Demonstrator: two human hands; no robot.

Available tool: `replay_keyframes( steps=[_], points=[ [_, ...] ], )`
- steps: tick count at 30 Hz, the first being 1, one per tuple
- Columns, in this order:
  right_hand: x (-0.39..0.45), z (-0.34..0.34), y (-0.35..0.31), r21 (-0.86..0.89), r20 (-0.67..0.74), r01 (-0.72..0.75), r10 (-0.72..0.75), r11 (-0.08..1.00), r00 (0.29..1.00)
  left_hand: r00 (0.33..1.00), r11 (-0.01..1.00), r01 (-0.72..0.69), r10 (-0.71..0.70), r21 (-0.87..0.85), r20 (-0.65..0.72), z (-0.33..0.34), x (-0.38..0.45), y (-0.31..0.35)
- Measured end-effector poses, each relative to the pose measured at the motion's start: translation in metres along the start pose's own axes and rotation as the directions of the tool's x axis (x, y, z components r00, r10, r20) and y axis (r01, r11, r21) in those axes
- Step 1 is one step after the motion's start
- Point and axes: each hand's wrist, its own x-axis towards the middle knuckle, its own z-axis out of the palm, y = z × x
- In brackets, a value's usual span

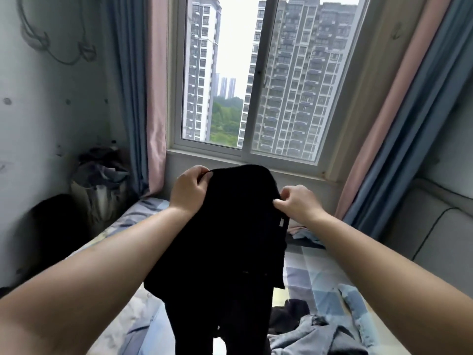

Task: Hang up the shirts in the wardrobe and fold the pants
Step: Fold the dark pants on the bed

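Currently, held item: black garment [230,239], lifted between both hands above the bed [314,272].
Left hand [188,190]: pinches the garment's top edge at its upper left corner, fingers curled round the fabric.
Right hand [297,203]: pinches the top edge at the right, slightly lower than the left hand.
Garment type: probably pants, since the hanging bottom seems to split in two; too dark to be sure.
Long axis: vertical, from the held edge down toward the person; the lower end runs out of view.
Key relation: both hands at one end, level enough to lay the length flat on the bed for folding.
Nearby on bed: grey-blue clothes [320,336] at lower right.
Beyond: window [256,73], curtains [143,98], laundry basket [99,185] at left.
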Motion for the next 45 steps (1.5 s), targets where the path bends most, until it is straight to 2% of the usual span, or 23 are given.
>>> replay_keyframes(
  steps=[4,6,8,11,13,15,17,19,21,23,24,26,28,32,35,37,39,42,45],
  points=[
    [0.001,0.013,0.008,0.137,0.149,-0.116,0.095,0.984,0.984,0.992,0.990,-0.129,0.128,0.051,0.022,-0.005,-0.009,0.021],
    [0.004,0.016,0.010,0.009,0.179,-0.121,0.118,0.993,0.977,0.981,0.977,-0.194,0.191,0.085,0.041,-0.009,-0.013,0.030],
    [0.011,0.015,0.010,-0.115,0.137,-0.099,0.115,0.988,0.984,0.973,0.967,-0.232,0.229,0.107,0.039,-0.015,-0.017,0.037],
    [0.018,0.014,0.007,-0.032,0.161,-0.046,0.051,0.998,0.986,0.964,0.952,-0.264,0.263,0.153,0.024,-0.028,-0.023,0.044],
    [0.022,0.012,0.001,0.088,0.149,-0.012,-0.001,0.996,0.989,0.950,0.926,-0.311,0.308,0.213,0.049,-0.044,-0.026,0.044],
    [0.026,0.002,-0.009,0.373,0.091,-0.002,-0.034,0.928,0.995,0.925,0.861,-0.381,0.354,0.338,0.139,-0.065,-0.030,0.041],
    [0.029,-0.013,-0.026,0.675,0.032,0.016,-0.051,0.738,0.998,0.895,0.774,-0.443,0.354,0.452,0.269,-0.086,-0.035,0.034],
    [0.027,-0.027,-0.051,0.818,-0.012,0.063,-0.092,0.571,0.996,0.895,0.729,-0.442,0.315,0.523,0.317,-0.098,-0.043,0.025],
    [0.020,-0.037,-0.076,0.880,-0.051,0.108,-0.133,0.463,0.990,0.952,0.780,-0.305,0.228,0.546,0.206,-0.099,-0.053,0.014],
    [0.012,-0.048,-0.094,0.924,-0.075,0.125,-0.150,0.360,0.986,0.998,0.825,-0.062,0.041,0.562,0.050,-0.103,-0.064,-0.002],
    [0.010,-0.055,-0.098,0.937,-0.090,0.134,-0.149,0.322,0.985,0.997,0.822,0.061,-0.072,0.566,-0.002,-0.105,-0.070,-0.012],
    [0.010,-0.072,-0.099,0.953,-0.112,0.147,-0.142,0.265,0.983,0.958,0.796,0.267,-0.280,0.544,-0.060,-0.112,-0.084,-0.032],
    [0.011,-0.088,-0.093,0.963,-0.123,0.151,-0.132,0.225,0.984,0.900,0.764,0.420,-0.419,0.490,-0.118,-0.118,-0.095,-0.045],
    [0.010,-0.096,-0.071,0.966,-0.120,0.140,-0.099,0.217,0.988,0.854,0.701,0.504,-0.490,0.505,-0.171,-0.112,-0.102,-0.053],
    [0.010,-0.098,-0.054,0.972,-0.117,0.125,-0.055,0.200,0.992,0.831,0.755,0.555,-0.525,0.349,-0.184,-0.100,-0.100,-0.048],
    [0.015,-0.101,-0.043,0.974,-0.115,0.116,-0.012,0.194,0.993,0.805,0.812,0.573,-0.534,0.108,-0.257,-0.095,-0.094,-0.036],
    [0.018,-0.107,-0.028,0.980,-0.116,0.104,0.063,0.171,0.991,0.778,0.827,0.521,-0.563,-0.213,-0.280,-0.090,-0.083,-0.018],
    [0.027,-0.113,-0.002,0.989,-0.101,0.081,0.174,0.120,0.979,0.796,0.692,0.409,-0.589,-0.594,-0.138,-0.080,-0.061,0.017],
    [0.036,-0.137,0.025,0.994,-0.111,0.109,0.266,0.023,0.957,0.839,0.570,0.330,-0.543,-0.752,-0.043,-0.072,-0.027,0.070]
  ],
)
